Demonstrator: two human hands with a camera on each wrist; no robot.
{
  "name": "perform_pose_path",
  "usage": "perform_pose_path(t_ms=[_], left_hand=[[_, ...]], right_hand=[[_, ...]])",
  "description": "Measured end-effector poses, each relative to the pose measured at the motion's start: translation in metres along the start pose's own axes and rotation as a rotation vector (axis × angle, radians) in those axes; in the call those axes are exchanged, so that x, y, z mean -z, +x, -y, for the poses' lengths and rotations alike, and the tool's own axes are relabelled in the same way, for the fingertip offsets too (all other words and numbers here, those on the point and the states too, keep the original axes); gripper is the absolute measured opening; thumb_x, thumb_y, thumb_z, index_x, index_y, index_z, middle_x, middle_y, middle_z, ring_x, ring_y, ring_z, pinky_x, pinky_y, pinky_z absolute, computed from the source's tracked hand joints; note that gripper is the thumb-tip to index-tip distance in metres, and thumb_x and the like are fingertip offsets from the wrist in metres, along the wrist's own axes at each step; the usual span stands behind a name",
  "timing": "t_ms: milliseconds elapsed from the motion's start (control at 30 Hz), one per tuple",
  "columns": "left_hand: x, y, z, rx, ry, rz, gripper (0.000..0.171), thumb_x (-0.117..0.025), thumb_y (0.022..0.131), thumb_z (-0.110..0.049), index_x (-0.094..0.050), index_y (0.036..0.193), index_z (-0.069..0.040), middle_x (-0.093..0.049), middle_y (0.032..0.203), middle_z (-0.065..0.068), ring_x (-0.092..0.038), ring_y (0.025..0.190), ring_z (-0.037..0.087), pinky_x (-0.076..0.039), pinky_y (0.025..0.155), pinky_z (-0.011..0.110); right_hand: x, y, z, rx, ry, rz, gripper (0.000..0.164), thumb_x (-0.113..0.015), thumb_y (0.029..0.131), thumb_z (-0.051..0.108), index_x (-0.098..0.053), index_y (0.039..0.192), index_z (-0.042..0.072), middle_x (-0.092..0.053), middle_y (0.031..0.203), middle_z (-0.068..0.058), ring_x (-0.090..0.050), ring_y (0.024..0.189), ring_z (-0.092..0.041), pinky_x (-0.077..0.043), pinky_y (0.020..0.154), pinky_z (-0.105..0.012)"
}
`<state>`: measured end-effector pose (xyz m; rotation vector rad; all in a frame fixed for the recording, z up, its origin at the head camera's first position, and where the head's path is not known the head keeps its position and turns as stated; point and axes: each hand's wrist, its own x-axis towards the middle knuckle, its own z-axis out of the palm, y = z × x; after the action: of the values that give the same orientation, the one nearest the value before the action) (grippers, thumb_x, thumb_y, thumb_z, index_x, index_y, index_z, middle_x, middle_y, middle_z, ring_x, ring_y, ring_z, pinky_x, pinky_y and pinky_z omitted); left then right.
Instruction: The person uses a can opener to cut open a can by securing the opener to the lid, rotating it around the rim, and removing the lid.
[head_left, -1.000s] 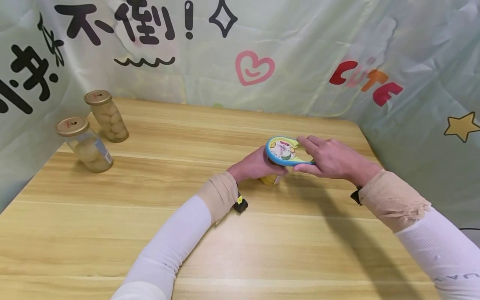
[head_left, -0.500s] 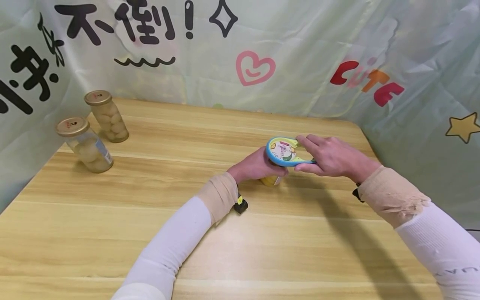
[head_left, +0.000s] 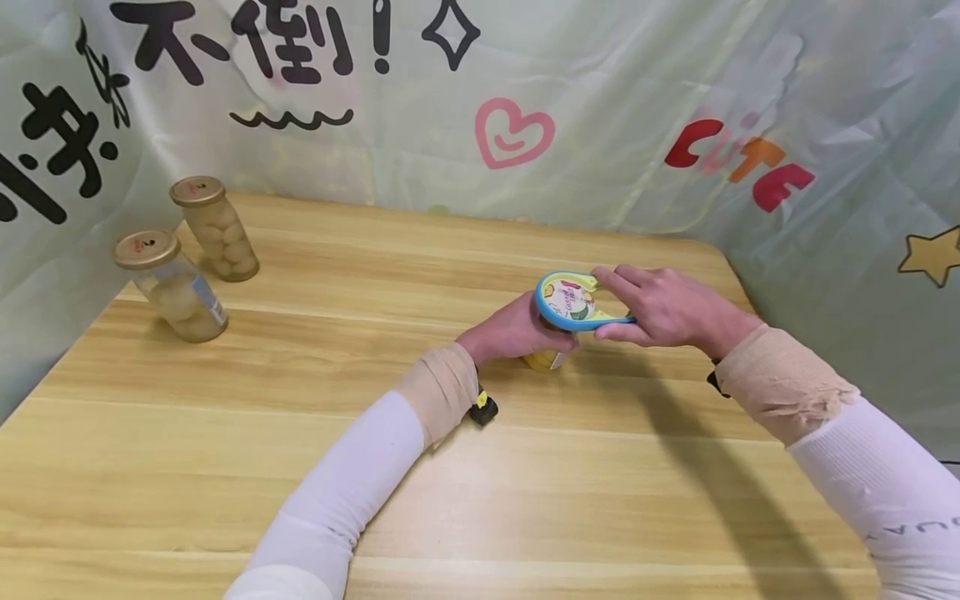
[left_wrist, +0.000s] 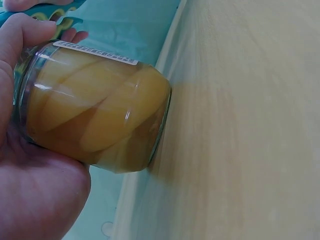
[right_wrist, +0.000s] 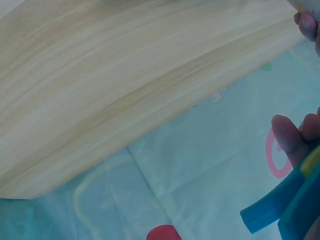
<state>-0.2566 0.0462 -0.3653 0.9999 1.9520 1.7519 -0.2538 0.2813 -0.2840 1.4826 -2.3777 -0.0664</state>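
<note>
My left hand (head_left: 513,327) grips a glass jar of yellow fruit pieces (left_wrist: 100,105), its fingers and thumb around the upper part. The jar's base is at the wooden tabletop. Around its printed lid (head_left: 568,298) sits a blue and yellow-green jar opener (head_left: 600,320), its loop encircling the lid. My right hand (head_left: 671,307) holds the opener's two handles between thumb and fingers, to the right of the lid. In the right wrist view, the blue handle ends (right_wrist: 267,207) show at the lower right. The left hand hides most of the jar in the head view.
Two jars with gold lids and pale round contents, a nearer jar (head_left: 176,296) and a farther jar (head_left: 221,237), stand at the table's back left. A printed cloth (head_left: 600,150) hangs behind and beside the wooden table (head_left: 450,517).
The right wrist has shifted slightly upward, with the opener still around the lid. The head view has tilted a little. The left hand keeps its grip on the jar.
</note>
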Motion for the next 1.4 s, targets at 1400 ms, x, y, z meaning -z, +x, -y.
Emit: perform_pose_path(t_ms=[1400], left_hand=[[0.001,0.001,-0.002,0.051,0.049,0.012,0.062,-0.078,0.079,-0.024,-0.048,0.133,-0.017,-0.06,0.119,-0.003,-0.057,0.108,0.011,-0.044,0.096,0.027]], right_hand=[[0.031,-0.007,0.01,-0.139,-0.015,0.034,0.074,-0.068,0.081,0.053,-0.05,0.13,-0.001,-0.061,0.095,-0.012,-0.054,0.057,-0.017,-0.05,0.053,-0.037]])
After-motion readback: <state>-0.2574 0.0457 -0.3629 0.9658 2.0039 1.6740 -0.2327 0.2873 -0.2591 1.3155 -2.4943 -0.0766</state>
